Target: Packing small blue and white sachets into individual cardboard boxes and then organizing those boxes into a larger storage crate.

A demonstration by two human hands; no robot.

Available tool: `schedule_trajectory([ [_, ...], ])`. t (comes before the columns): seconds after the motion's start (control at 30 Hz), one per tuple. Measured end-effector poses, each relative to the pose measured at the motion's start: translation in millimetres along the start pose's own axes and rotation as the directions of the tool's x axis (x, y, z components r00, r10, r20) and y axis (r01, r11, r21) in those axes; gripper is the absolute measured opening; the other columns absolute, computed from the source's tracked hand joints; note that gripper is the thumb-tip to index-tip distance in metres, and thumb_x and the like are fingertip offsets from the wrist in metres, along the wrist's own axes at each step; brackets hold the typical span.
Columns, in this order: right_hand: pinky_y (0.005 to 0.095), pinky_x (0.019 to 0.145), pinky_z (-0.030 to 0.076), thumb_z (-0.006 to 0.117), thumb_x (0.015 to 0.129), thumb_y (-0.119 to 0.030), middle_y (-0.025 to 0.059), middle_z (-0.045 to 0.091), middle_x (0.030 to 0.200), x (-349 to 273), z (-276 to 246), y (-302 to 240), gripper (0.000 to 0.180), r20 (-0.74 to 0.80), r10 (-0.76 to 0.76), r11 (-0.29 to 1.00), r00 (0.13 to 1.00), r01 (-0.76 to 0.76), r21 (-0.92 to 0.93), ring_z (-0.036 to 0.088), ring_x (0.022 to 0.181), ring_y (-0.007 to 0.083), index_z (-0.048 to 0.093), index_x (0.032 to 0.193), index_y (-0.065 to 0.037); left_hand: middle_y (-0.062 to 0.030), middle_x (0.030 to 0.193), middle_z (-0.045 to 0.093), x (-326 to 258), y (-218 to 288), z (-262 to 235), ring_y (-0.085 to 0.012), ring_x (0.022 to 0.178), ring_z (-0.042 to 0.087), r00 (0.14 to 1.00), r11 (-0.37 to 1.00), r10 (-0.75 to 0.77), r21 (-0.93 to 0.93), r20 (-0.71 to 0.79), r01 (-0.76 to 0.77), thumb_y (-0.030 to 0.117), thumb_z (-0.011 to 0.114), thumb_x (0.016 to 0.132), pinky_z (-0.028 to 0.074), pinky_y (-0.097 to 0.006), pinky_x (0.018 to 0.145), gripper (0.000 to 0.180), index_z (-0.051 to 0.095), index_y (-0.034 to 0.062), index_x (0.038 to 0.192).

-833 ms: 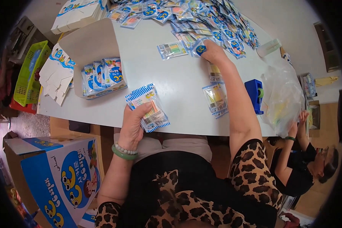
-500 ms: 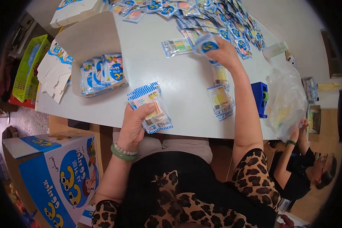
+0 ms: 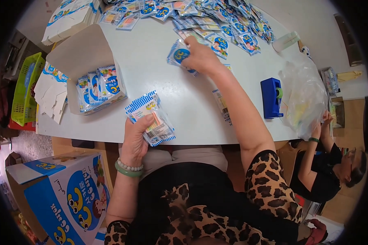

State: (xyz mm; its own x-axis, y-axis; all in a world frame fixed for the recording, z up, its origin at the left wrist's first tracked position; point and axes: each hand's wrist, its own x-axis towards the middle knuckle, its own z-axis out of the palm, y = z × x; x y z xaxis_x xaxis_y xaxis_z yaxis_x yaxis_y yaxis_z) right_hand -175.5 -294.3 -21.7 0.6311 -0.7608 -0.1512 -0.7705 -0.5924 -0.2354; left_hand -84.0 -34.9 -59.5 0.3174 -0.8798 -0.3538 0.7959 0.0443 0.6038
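Since the earlier frames the right hand (image 3: 200, 57) has drawn back from the far heap with a blue-and-white sachet (image 3: 180, 55) in its grip, fingers closed over it above the middle of the counter (image 3: 171, 94); the left hand (image 3: 137, 141) has stayed at the near edge, its grip clamped on a stack of sachets (image 3: 151, 118), thumb pressed across the top one.

White and broad, the counter fills most of the view, with a tan floor and a pale wall beyond its far right corner. At lower left stands a large blue-and-white carton (image 3: 65, 196) with its flaps open. A heap of loose sachets (image 3: 208, 20) runs along the far edge — blue, white and a few coloured prints mixed together. An open cardboard box (image 3: 81, 57) lies on the left part of the counter, its flap raised, with a row of sachets (image 3: 98, 85) standing on edge inside. Flat unfolded boxes (image 3: 51, 96) hang over the left edge just beside it, and a green plastic basket (image 3: 24, 87) stands further left — what it holds I cannot tell.

On the right, a clear plastic bag (image 3: 304, 100) is held by another person's hands (image 3: 321, 124), and a blue tape dispenser (image 3: 271, 98) sits next to it. A few sachets (image 3: 223, 106) lie partly under the right forearm.
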Motion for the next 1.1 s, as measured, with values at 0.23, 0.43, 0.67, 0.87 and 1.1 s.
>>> schedule_trajectory([
  [0.23,0.0234,0.052,0.049,0.074,0.069,-0.007,0.0046,0.063,0.072,-44.4,-40.8,112.4,0.028,-0.038,0.291,0.323,0.956,-0.061,0.944,0.059,0.056,0.0116,0.059,0.092,-0.002,-0.0124,0.103,0.066,-0.3,0.3,-0.3,-0.0196,0.090,0.067,0.999,1.000,0.020,0.000,0.031,-0.020,0.006,0.068,0.081,0.057,-0.032,0.079,0.039,0.054,-0.0034,0.116],
  [0.43,0.0301,0.057,0.053,0.076,0.068,-0.025,0.0090,0.066,0.079,-68.6,8.4,111.7,0.045,0.053,0.439,0.683,0.897,-0.372,0.628,0.065,0.063,0.0211,0.058,0.100,0.001,-0.0120,0.101,0.066,-0.3,-0.8,-0.9,-0.0190,0.088,0.068,0.999,0.999,0.032,0.011,0.028,-0.032,0.006,0.069,0.081,0.057,-0.032,0.078,0.036,0.056,-0.0029,0.114],
  [0.67,0.0376,0.076,0.053,0.075,0.060,-0.042,0.0181,0.067,0.098,-61.7,-11.9,89.5,0.067,0.002,0.570,0.821,0.821,-0.570,-0.030,0.067,0.083,0.0328,0.058,0.107,0.002,-0.0124,0.103,0.066,1.4,-3.6,-5.9,-0.0207,0.088,0.068,0.997,0.998,0.055,0.018,0.057,-0.056,0.007,0.066,0.084,0.058,-0.033,0.078,0.034,0.055,-0.0029,0.114],
  [0.87,0.0377,0.075,0.052,0.076,0.060,-0.031,0.0188,0.067,0.090,-57.7,-9.2,71.5,0.053,-0.053,0.462,0.887,0.886,-0.462,0.008,0.067,0.082,0.0298,0.053,0.096,0.001,-0.0116,0.101,0.067,2.1,-4.1,-8.2,-0.0184,0.086,0.068,0.997,0.999,0.053,-0.001,0.050,-0.053,0.005,0.068,0.082,0.057,-0.031,0.077,0.032,0.058,-0.0018,0.111],
  [1.1,0.0277,0.058,0.049,0.075,0.069,-0.017,0.0052,0.062,0.075,-72.3,-13.4,54.5,0.038,-0.253,0.322,0.660,0.912,-0.025,0.751,0.060,0.062,0.0122,0.053,0.096,-0.001,-0.0102,0.102,0.067,2.0,-5.4,-3.3,-0.0179,0.088,0.067,0.998,0.998,0.055,-0.009,0.037,-0.055,0.005,0.069,0.081,0.056,-0.031,0.080,0.033,0.058,-0.0005,0.112],
])
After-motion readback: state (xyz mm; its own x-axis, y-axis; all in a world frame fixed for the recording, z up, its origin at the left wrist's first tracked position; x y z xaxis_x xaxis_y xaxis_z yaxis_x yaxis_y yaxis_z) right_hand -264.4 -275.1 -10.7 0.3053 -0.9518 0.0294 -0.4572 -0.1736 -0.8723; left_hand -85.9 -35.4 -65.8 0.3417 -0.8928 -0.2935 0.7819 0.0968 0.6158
